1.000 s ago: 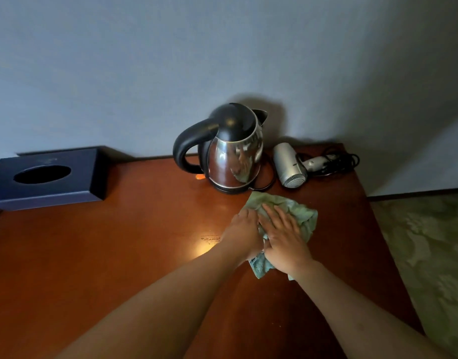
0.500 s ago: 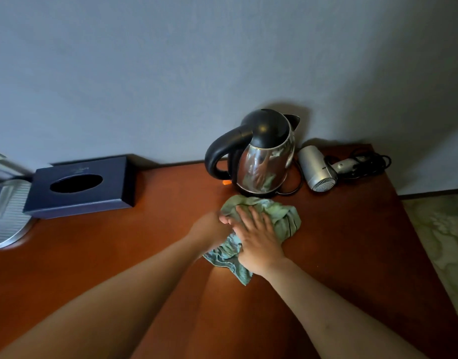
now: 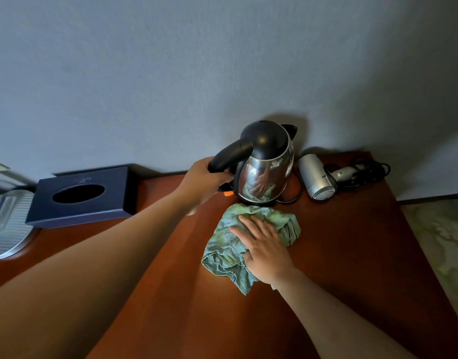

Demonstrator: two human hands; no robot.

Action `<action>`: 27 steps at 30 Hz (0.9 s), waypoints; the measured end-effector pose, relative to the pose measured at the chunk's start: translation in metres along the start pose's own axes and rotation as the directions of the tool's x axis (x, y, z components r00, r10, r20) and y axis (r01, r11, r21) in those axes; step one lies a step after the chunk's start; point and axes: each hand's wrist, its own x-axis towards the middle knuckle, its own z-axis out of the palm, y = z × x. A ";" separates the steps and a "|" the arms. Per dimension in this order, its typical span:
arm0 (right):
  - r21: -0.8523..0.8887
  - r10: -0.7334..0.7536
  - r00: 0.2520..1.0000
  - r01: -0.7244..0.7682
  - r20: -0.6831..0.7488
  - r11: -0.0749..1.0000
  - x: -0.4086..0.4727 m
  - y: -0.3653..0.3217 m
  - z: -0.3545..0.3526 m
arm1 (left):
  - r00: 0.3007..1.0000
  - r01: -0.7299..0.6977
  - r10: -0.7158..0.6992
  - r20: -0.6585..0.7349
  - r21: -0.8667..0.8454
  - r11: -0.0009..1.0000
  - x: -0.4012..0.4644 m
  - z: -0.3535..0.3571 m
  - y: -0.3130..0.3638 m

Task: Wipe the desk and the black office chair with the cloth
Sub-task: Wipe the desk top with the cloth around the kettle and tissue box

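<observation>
Desk (image 3: pixel 352 255): reddish-brown wooden top, set against a grey wall (image 3: pixel 170 73); right edge drops to a pale patterned floor (image 3: pixel 442 242).

Left hand (image 3: pixel 205 181): fingers curled round the black handle of the electric kettle (image 3: pixel 265 167), thumb on the near side. Kettle is steel-bodied with a black lid and stands upright at the back of the desk near the wall; whether it is lifted off its base cannot be told. A small orange tab shows at its foot, left side.

Right hand (image 3: pixel 264 248): flat, fingers straight and slightly spread, palm pressing down on the green cloth (image 3: pixel 230 244). The cloth lies crumpled on the desk directly in front of the kettle, its far edge touching or nearly touching the kettle's base; its near corner trails toward the camera past the wrist.

Tissue box (image 3: pixel 80 194): dark blue, oval slot on top, at the back left of the desk, well apart from the cloth.

Round metal tray (image 3: pixel 7 229): ribbed, at far left, partly cut off by the frame.

Hair dryer (image 3: pixel 317 181): silver, lying on its side just right of the kettle, nozzle grille toward the camera, its black cord (image 3: pixel 365 172) bundled behind it at the back right corner.
</observation>
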 end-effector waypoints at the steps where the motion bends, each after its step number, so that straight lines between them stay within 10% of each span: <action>1: -0.006 0.002 1.000 -0.002 0.002 1.000 0.001 0.000 0.000 | 1.000 0.003 -0.004 0.008 0.036 0.999 0.002 -0.003 0.000; 27: -0.128 0.066 0.997 -0.061 0.031 0.990 0.005 -0.006 0.006 | 0.968 -0.039 0.030 -0.250 -0.032 0.999 -0.040 -0.128 -0.026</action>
